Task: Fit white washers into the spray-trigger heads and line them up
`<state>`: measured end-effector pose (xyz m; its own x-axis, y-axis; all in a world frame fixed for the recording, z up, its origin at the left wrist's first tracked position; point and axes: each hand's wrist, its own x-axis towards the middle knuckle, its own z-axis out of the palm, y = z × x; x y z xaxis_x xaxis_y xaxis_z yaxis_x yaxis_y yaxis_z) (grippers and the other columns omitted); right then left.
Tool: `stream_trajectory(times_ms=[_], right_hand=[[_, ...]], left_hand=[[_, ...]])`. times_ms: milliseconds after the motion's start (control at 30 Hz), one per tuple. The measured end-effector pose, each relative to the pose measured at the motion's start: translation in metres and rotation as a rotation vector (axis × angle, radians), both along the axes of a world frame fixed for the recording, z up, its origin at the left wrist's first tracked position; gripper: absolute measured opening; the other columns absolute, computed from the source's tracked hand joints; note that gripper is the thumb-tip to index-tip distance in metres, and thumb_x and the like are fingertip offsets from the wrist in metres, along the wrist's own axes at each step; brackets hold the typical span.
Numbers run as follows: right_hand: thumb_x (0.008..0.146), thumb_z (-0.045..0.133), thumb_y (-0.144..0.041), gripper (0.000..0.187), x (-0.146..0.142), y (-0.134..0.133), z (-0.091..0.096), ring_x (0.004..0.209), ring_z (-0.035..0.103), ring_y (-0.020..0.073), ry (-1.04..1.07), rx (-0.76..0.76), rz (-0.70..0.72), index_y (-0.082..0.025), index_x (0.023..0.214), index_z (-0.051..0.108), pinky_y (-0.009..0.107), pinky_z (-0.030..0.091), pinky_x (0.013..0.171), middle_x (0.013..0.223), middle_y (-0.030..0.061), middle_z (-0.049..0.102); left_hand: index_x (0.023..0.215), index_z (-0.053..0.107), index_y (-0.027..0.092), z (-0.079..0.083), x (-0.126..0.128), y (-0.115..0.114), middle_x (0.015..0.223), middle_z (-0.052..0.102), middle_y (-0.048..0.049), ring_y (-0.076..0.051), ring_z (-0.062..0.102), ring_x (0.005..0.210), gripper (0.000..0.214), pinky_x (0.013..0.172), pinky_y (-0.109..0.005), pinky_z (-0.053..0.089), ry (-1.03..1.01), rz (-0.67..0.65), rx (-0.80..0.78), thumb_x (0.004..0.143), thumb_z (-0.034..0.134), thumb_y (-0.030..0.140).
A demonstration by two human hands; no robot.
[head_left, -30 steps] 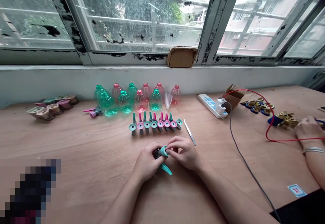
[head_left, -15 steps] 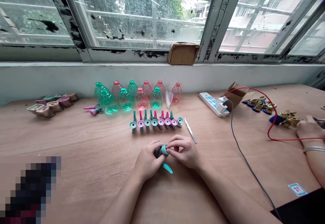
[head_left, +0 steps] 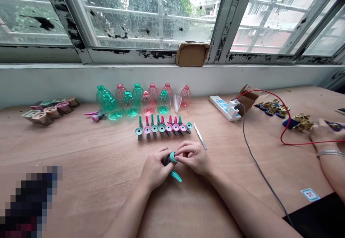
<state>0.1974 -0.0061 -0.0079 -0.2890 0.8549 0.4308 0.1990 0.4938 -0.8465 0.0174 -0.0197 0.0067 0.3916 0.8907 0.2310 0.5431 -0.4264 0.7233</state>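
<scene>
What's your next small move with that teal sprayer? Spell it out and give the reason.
Probably press the teal ring firmly onto the dark sprayer body: the left hand grips the body while the right hand pinches the ring, and the sprayers in the row nearby all have their rings on.

The plastic trigger sprayer head was gripped between the left hand and the right hand, its dark grey body mostly hidden by the fingers. Its round teal collar sat tilted against the right hand's fingers, while the curved teal trigger stuck out below the hands, angled toward the person and slightly right, touching neither palm.
</scene>
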Motion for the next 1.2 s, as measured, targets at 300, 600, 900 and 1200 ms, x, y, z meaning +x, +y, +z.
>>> stream_trajectory(times_ms=[300,600,900,1200], right_hand=[[0.076,0.072,-0.032,0.016,0.001,0.001,-0.001,0.056,0.054,0.009,-0.008,-0.045,-0.005,-0.017,0.077,0.075,0.021,0.043,0.048,0.078,0.0053,0.068],[0.083,0.065,-0.026,0.012,0.005,0.0,0.002,0.065,0.062,0.013,0.035,0.05,0.059,-0.017,0.084,0.074,0.022,0.05,0.051,0.085,0.0069,0.07],[0.083,0.062,-0.02,0.012,0.011,-0.001,0.002,0.072,0.065,0.0155,-0.11,0.2,0.063,-0.02,0.086,0.074,0.024,0.054,0.06,0.087,0.0062,0.071],[0.084,0.062,-0.025,0.011,0.011,-0.001,0.003,0.074,0.064,0.0158,-0.035,0.208,-0.029,-0.02,0.084,0.071,0.025,0.052,0.059,0.087,0.0069,0.068]], left_hand=[[0.088,0.071,0.021,-0.002,0.002,0.001,0.078,0.059,-0.0017,-0.015,0.055,0.073,0.017,0.062,-0.023,0.037,0.043,0.02,0.014,0.081,0.055,0.021],[0.101,0.071,0.021,-0.001,0.001,0.0,0.081,0.065,-0.0021,-0.015,0.057,0.072,0.024,0.066,-0.023,0.04,-0.041,0.017,-0.032,0.085,0.056,0.031],[0.101,0.07,0.02,-0.003,0.0,0.0,0.084,0.066,-0.0028,-0.016,0.057,0.075,0.023,0.069,-0.025,0.04,-0.037,0.001,-0.055,0.084,0.056,0.028],[0.079,0.058,0.017,-0.004,-0.003,0.003,0.067,0.054,0.0022,-0.012,0.048,0.062,0.02,0.058,-0.022,0.036,-0.133,0.068,-0.152,0.08,0.061,0.037]])
